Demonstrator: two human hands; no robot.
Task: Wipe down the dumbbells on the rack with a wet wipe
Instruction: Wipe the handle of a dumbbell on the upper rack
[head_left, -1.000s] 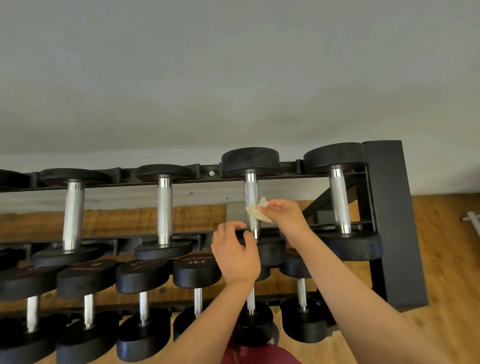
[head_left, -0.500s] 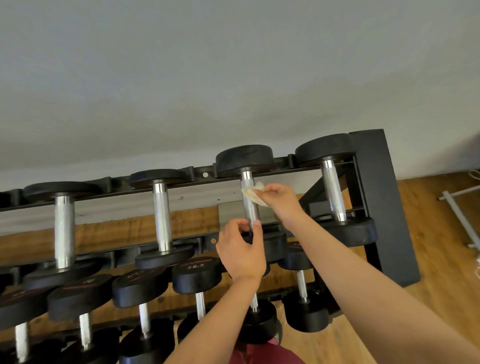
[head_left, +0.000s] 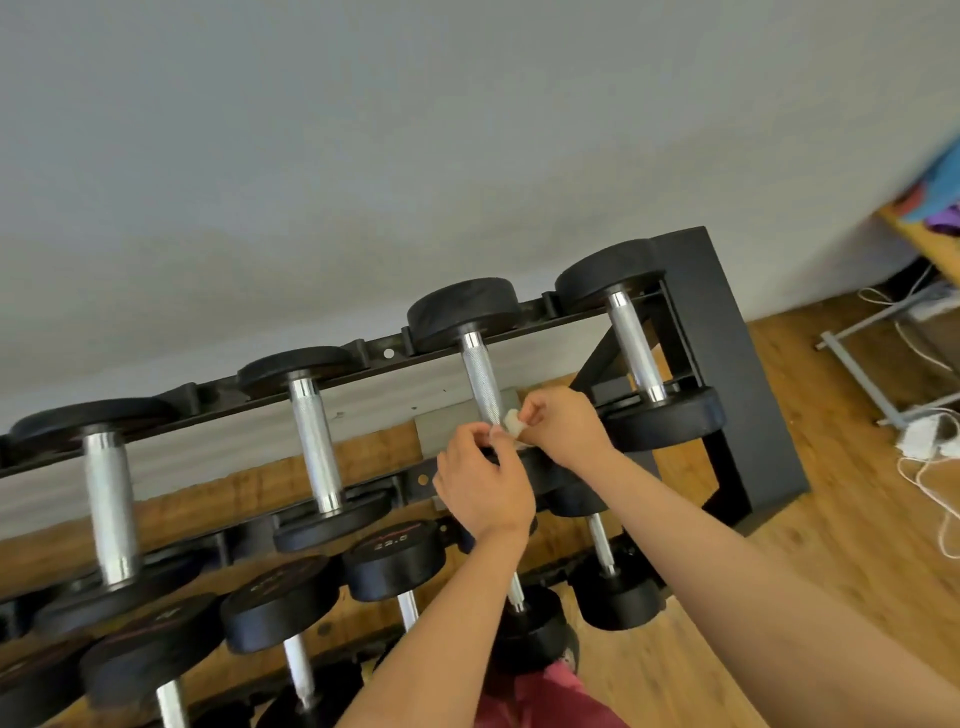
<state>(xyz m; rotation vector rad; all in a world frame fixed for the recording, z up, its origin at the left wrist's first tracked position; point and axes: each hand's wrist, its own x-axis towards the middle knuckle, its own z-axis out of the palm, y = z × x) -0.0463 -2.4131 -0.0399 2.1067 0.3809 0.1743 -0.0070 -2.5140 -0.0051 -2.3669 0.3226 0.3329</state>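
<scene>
The fingers (head_left: 525, 415) of the right hand (head_left: 569, 434) are pinching a small, crumpled white wet wipe (head_left: 511, 421) and pressing it against the knurled steel handle (head_left: 480, 379) of one black, round-headed dumbbell (head_left: 462, 312). The left hand (head_left: 483, 488) is sitting just nearer, its fingers curling round the near end of the handle and hiding that stretch. This dumbbell is lying third from the left among four on the top tier of the black metal rack (head_left: 727, 364). At least five smaller ones are resting on the lower tier, two of them partly behind the forearms. The rack is standing on a wooden plank floor (head_left: 831, 545) against a grey wall (head_left: 363, 156), with white cables (head_left: 930, 467) trailing at the right.
</scene>
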